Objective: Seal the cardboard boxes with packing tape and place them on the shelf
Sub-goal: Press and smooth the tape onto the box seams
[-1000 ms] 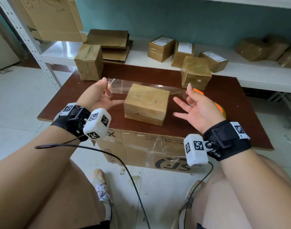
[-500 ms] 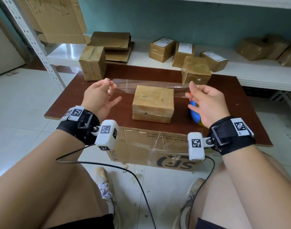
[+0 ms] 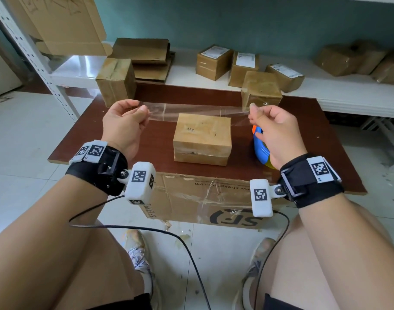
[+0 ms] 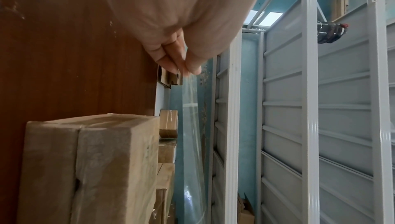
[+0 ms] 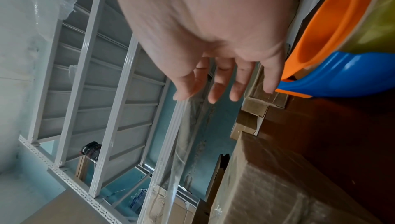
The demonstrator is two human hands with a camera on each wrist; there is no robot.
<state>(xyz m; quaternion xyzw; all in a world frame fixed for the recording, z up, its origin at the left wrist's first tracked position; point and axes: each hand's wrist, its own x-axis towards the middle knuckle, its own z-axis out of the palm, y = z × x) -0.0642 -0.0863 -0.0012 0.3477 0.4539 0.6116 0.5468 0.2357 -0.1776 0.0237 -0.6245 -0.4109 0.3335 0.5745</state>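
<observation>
A cardboard box point(image 3: 202, 138) sits in the middle of the brown table point(image 3: 84, 139). A strip of clear packing tape point(image 3: 191, 111) is stretched level above the box's far edge. My left hand point(image 3: 133, 115) pinches its left end between thumb and fingers point(image 4: 183, 63). My right hand point(image 3: 258, 115) pinches the right end point(image 5: 181, 99), its other fingers loose. The blue and orange tape dispenser point(image 3: 259, 146) lies on the table under my right hand, also seen in the right wrist view point(image 5: 333, 68).
Two more boxes stand at the table's back, one left point(image 3: 116, 82) and one right point(image 3: 261, 91). The white shelf point(image 3: 214, 83) behind holds several labelled boxes and flat cardboard. A large SF box point(image 3: 202, 198) sits under the table's front edge.
Both hands went from loosely open beside the box to pinching the tape ends and pulling the strip taut above the box. The view has shifted closer.
</observation>
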